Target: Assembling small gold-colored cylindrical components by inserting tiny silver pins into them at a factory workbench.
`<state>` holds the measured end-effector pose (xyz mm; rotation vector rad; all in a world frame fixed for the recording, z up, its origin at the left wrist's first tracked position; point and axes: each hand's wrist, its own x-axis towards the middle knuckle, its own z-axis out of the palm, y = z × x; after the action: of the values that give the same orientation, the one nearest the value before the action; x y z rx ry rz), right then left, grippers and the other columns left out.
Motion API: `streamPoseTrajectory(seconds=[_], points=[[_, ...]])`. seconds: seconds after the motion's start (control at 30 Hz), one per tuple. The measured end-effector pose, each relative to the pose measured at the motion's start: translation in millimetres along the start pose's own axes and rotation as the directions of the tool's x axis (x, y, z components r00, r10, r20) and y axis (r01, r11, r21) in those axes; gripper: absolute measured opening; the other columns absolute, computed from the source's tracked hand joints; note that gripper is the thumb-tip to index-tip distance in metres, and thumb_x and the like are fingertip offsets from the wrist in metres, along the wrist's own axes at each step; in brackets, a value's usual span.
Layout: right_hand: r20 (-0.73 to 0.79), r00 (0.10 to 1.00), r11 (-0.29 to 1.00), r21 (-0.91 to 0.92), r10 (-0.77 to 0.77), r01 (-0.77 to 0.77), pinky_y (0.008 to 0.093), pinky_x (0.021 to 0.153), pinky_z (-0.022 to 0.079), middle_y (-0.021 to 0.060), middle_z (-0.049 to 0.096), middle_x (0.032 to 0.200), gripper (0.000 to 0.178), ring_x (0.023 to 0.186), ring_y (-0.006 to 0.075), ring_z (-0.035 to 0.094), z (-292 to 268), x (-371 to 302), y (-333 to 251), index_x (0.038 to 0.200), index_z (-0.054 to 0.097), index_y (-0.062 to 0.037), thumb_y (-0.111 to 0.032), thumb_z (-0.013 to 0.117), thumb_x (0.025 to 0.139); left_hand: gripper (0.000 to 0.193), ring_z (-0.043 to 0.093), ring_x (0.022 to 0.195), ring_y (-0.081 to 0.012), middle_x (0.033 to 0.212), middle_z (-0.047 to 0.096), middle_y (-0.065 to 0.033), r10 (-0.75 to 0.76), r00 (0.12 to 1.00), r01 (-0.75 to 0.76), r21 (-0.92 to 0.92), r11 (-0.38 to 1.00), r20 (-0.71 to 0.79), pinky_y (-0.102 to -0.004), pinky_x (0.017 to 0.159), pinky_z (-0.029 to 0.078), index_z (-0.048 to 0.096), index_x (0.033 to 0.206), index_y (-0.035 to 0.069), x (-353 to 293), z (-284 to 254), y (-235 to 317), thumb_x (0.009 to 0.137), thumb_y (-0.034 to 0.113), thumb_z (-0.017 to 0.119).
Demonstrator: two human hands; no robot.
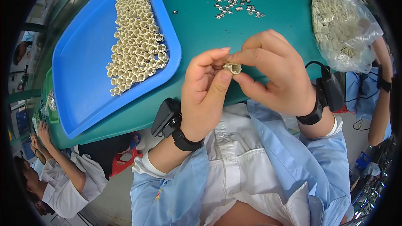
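Left hand (205,90) and right hand (274,73): thumbs and fingertips of both clamped on one cream cup (233,68), hollow, notch-rimmed, held over the green table (197,21). Blue tray (79,79), smooth, round-cornered, carries similar cups (136,33), packed close. Shiny domed beads (230,1) scattered beyond; crinkled clear bag (343,21) at right.

Light-blue jacket (287,152), black wristbands (185,142)

Left hand (204,90), right hand (279,72), pinched cream piece (234,68)
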<state>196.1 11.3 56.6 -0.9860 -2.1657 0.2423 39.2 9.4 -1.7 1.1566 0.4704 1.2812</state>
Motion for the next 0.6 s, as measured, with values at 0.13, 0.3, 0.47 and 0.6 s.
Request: streamPoseTrajectory(seconds=[0.13, 0.3, 0.47, 0.6], points=[[0.025, 1.000, 1.000, 0.012, -0.015, 0.015, 0.0305, 0.058, 0.040, 0.0074, 0.054, 0.079, 0.029, 0.068, 0.0223, 0.051, 0.7, 3.6, -2.7, 0.091, 0.061, -0.0045, -0.003, 0.068, 0.063, 0.030, 0.052, 0.091, -0.0118, 0.102, 0.054, -0.0086, -0.027, 1.000, 0.025, -0.087, 0.996, -0.015, -0.0241, 0.082, 0.041, 0.040, 0.118, 0.001, -1.3, 0.0, 1.7, 0.089, 0.006, 0.047], [0.053, 0.999, 0.999, 0.041, -0.013, 0.011, 0.0304, 0.059, 0.040, 0.0071, 0.053, 0.075, 0.025, 0.068, 0.0223, 0.050, 1.8, 8.6, -1.9, 0.088, 0.061, -0.0044, -0.005, 0.069, 0.064, 0.032, 0.052, 0.090, -0.0116, 0.100, 0.054, -0.0071, -0.070, 0.998, 0.069, -0.098, 0.993, -0.001, -0.0237, 0.081, 0.041, 0.040, 0.119, 0.001, -2.8, -4.8, 6.7, 0.088, 0.004, 0.047], [0.079, 0.997, 0.998, -0.055, -0.022, 0.027, 0.0300, 0.057, 0.038, 0.0056, 0.051, 0.068, 0.013, 0.063, 0.0219, 0.049, -6.6, 9.7, -3.3, 0.077, 0.060, -0.0045, -0.007, 0.069, 0.067, 0.030, 0.053, 0.091, -0.0123, 0.098, 0.055, -0.0075, -0.064, 0.984, 0.022, 0.241, 0.970, 0.167, -0.0238, 0.081, 0.042, 0.042, 0.117, 0.000, -2.2, -17.5, 18.1, 0.088, 0.007, 0.048], [0.010, 0.997, 0.997, 0.011, 0.075, -0.075, 0.0300, 0.058, 0.038, 0.0064, 0.052, 0.068, 0.010, 0.064, 0.0225, 0.049, -3.8, -2.6, 1.4, 0.071, 0.056, -0.0031, -0.006, 0.066, 0.070, 0.023, 0.053, 0.091, -0.0128, 0.099, 0.055, -0.0085, -0.130, 0.990, 0.128, 0.043, 0.991, 0.050, -0.0242, 0.081, 0.042, 0.047, 0.108, 0.000, -8.3, -15.3, 25.1, 0.087, 0.007, 0.051]])
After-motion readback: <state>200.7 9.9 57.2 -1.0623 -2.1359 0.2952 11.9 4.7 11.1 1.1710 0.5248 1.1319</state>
